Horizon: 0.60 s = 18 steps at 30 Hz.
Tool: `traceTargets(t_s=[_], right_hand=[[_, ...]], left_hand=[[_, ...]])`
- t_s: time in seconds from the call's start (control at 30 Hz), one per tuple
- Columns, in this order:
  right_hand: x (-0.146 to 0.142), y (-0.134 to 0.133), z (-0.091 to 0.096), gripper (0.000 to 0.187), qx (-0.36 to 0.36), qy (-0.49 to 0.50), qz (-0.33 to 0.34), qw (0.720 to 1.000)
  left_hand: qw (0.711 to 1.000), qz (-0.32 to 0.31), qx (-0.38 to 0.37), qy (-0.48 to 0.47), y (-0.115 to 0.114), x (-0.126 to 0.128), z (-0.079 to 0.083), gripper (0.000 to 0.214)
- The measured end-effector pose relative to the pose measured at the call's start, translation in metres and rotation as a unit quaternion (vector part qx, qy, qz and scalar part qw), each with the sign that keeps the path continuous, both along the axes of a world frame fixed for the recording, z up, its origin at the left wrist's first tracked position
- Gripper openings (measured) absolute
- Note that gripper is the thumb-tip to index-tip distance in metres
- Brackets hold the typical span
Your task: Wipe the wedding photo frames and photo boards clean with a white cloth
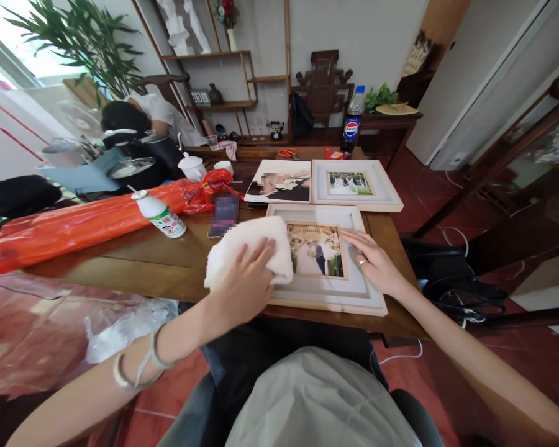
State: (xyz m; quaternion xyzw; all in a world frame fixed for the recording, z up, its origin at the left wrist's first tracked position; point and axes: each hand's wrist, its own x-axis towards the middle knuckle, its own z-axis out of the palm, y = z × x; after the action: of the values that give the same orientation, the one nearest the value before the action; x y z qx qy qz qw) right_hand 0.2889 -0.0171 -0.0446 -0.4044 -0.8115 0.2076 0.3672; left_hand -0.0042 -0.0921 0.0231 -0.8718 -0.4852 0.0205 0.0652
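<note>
A folded white towel [228, 254] is under my left hand [246, 279], whose fingers lie over its top and grip it. The towel covers the left side of a light wooden picture frame [326, 302] with a photo [317, 248] of two people in its middle. My right hand [375, 261] rests flat on the frame's right side, fingers stretched out and holding nothing. Behind lie a second framed photo [349, 184] and a loose photo panel [279, 181] with a blurred patch. A phone [223, 216] lies beside the towel, partly hidden by it.
On the wooden table [186, 264] stand a white bottle [161, 214], a long red plastic-wrapped bundle [88, 217], a white teapot [192, 166] and a cola bottle [353, 121]. Orange scissors [287, 153] lie at the back. Another person [153, 108] bends at the far left.
</note>
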Motion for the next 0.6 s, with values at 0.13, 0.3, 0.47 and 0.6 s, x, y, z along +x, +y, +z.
traceTargets(t_s=[0.13,0.3,0.47,0.6], right_hand=[[0.001,0.001,-0.002,0.072,0.011,-0.005,0.013,1.0],[0.001,0.001,-0.001,0.073,0.013,-0.007,0.019,1.0],[0.001,0.0,-0.001,0.073,0.006,-0.003,0.014,1.0],[0.0,0.0,0.0,0.073,0.006,-0.002,0.009,1.0]], left_hand=[[0.999,0.033,0.025,0.0,0.056,-0.002,-0.004,0.029],[0.996,0.058,0.062,-0.004,0.1,0.005,-0.011,0.034],[0.998,0.037,0.051,0.01,0.087,0.007,-0.009,0.032],[1.0,0.007,-0.006,0.029,0.045,0.01,0.001,0.03]])
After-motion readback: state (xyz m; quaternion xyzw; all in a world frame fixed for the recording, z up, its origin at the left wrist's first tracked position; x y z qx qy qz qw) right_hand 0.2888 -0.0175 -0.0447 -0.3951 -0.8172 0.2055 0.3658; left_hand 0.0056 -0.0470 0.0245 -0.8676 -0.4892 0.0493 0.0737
